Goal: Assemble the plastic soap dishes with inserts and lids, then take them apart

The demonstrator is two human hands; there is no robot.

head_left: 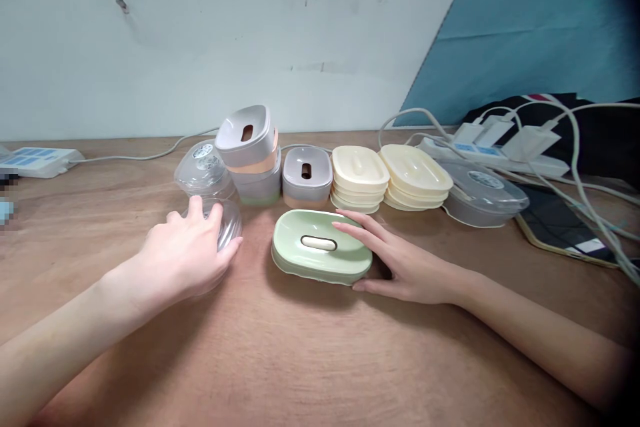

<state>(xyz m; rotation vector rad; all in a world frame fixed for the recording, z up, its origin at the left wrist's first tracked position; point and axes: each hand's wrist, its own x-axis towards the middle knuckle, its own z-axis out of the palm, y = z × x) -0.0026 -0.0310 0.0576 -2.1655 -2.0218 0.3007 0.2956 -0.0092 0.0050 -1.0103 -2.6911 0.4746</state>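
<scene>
My left hand (pixel 187 250) lies over a clear plastic cover (pixel 229 221) on the table, its fingers curved down around it; the hand hides much of the cover. A light green oval box (pixel 293 240) sits in front of me with a cream oval piece (pixel 319 243) in the slot on its top. My right hand (pixel 400 257) grips the box's right end, with fingers over the top edge and the thumb at the near lower side. Behind my left hand stands another clear cover (pixel 200 170) with a printed round label.
Along the back stand stacked grey and orange boxes (pixel 253 140), a single grey box (pixel 306 170) and two stacks of cream lids (pixel 360 170) (pixel 417 170). To the right are a clear-covered container (pixel 485 197), a phone (pixel 555 220) and a cabled power strip (pixel 540 163). Another strip (pixel 43 161) lies left.
</scene>
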